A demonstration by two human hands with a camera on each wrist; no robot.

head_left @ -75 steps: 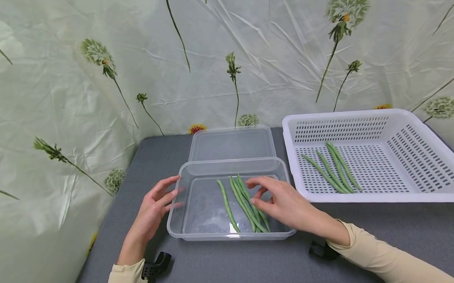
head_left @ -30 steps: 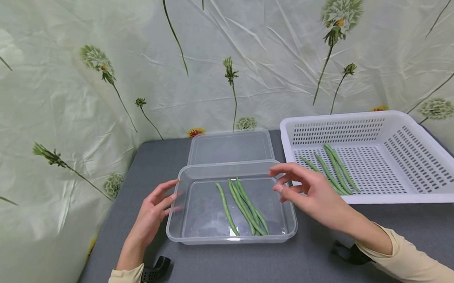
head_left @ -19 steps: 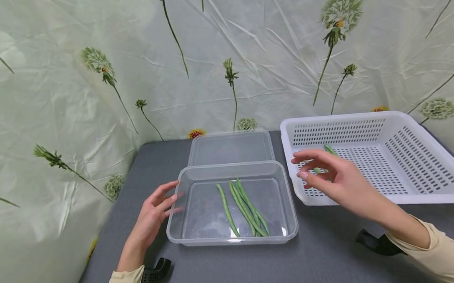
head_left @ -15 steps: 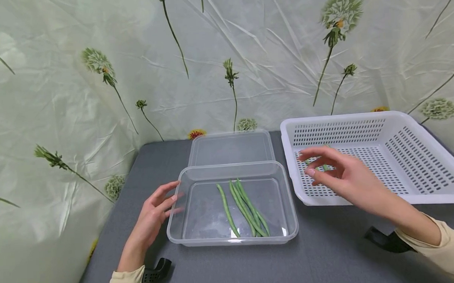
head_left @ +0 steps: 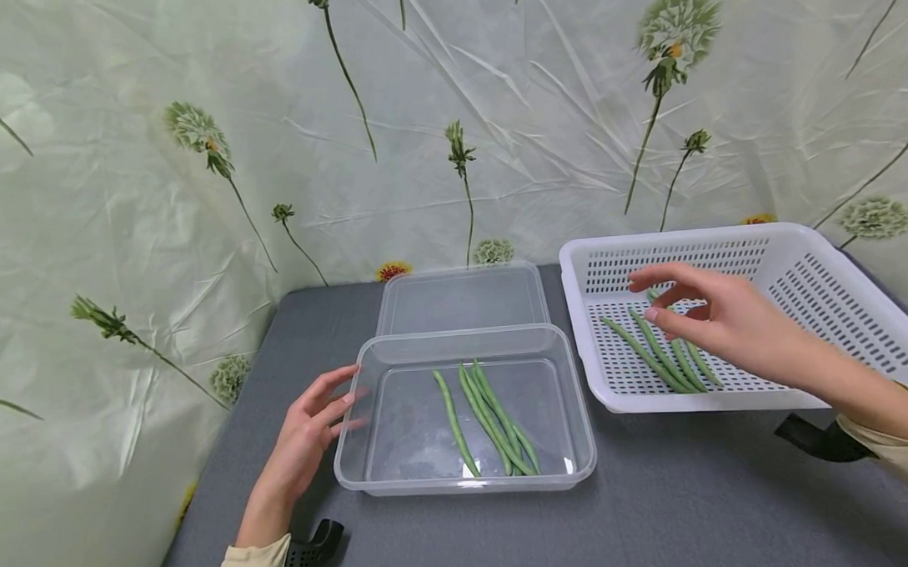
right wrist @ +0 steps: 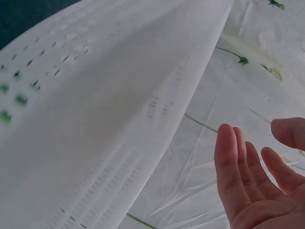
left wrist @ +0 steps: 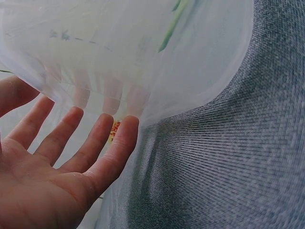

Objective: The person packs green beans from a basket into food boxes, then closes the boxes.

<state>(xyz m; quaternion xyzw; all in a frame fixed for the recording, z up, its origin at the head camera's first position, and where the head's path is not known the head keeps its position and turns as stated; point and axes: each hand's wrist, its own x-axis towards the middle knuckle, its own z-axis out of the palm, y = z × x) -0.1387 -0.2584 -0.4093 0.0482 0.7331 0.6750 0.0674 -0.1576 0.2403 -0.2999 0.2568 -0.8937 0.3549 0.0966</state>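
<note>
On the grey table sits a clear plastic tub with a few green beans lying in it, its lid just behind. Right of it, a white slotted basket holds more beans. Over these hovers the right hand, fingers apart and empty. Against the tub's side rests the left hand, fingers straight. A flower-printed sheet hangs behind.

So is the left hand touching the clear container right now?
Touching. In the left wrist view the left hand's fingers lie straight with their tips against the clear container's wall; the head view agrees.
</note>
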